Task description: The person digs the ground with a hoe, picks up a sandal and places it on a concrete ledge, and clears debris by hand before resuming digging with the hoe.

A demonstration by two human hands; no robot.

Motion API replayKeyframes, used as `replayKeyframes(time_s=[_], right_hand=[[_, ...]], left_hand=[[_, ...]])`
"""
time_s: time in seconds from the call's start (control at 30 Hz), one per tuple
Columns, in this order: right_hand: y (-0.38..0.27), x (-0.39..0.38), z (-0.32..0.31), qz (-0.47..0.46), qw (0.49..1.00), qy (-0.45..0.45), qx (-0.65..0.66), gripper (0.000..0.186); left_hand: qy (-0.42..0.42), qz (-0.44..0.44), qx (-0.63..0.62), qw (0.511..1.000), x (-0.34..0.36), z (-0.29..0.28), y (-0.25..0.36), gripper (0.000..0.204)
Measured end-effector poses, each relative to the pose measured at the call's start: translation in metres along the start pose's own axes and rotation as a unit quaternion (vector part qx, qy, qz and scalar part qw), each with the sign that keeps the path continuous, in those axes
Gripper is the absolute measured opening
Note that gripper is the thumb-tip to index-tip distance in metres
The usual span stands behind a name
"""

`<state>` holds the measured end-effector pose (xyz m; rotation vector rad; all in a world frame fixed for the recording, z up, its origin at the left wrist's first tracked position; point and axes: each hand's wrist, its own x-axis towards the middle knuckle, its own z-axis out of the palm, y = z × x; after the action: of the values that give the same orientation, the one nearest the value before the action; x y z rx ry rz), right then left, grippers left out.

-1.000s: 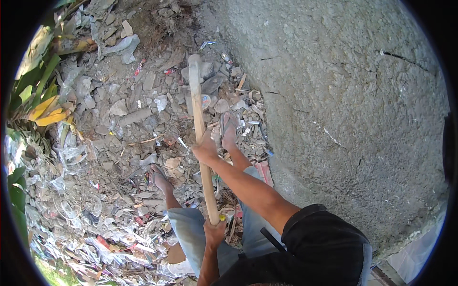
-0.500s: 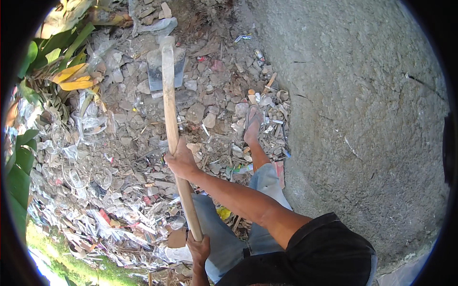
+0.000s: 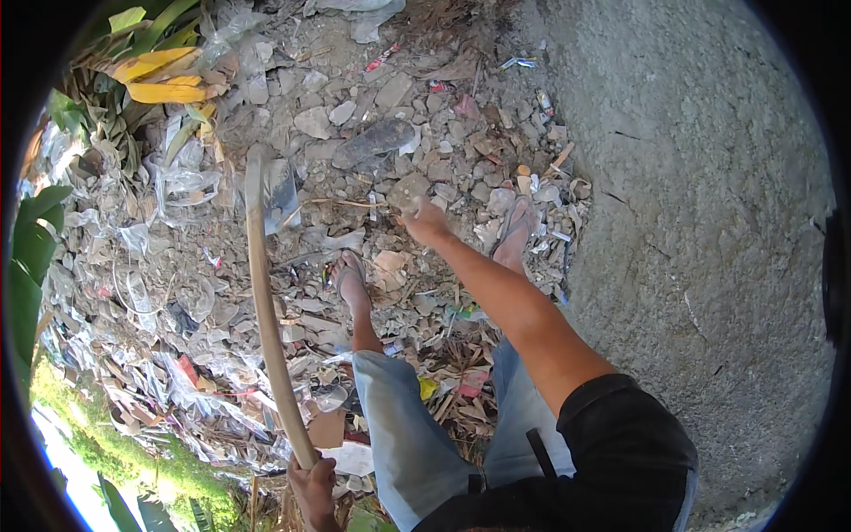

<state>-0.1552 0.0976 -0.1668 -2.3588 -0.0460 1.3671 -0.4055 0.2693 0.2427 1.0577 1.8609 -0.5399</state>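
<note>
My left hand [image 3: 312,486] is closed round the lower end of a hoe's wooden handle [image 3: 270,328]. The handle slants up and away to the left, and its broad metal blade [image 3: 282,195] is down at the rubble. My right hand [image 3: 427,223] is off the handle, reaching low over the ground with curled fingers. A flat grey stone [image 3: 409,189] is just beyond its fingertips, and a thin dry stick [image 3: 346,203] runs up close to them from the left. What the fingers hold, if anything, is hard to make out.
Broken stones, plastic scraps and litter [image 3: 213,355] cover the ground. My sandalled feet [image 3: 353,282] stand among them. A rough grey concrete wall [image 3: 691,248] rises along the right. Green and yellow leaves [image 3: 164,78] hang at the upper left. A dark, flat sole-like piece [image 3: 377,144] lies ahead.
My right hand has let go of the hoe handle and moved right and forward, down to the rubble. The hoe has swung left and nearer, still in my left hand. My left foot now shows.
</note>
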Motion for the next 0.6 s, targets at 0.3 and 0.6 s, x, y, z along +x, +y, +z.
replayKeyframes(time_s=[0.3, 0.6], right_hand=[[-0.008, 0.175, -0.019, -0.062, 0.978, 0.101, -0.171, 0.071], [-0.022, 0.179, 0.016, -0.049, 0.984, 0.042, -0.165, 0.040]], left_hand=[[-0.049, -0.042, -0.091, 0.994, 0.008, -0.049, -0.015, 0.046], [-0.075, -0.067, -0.137, 0.985, 0.007, -0.059, -0.033, 0.036]])
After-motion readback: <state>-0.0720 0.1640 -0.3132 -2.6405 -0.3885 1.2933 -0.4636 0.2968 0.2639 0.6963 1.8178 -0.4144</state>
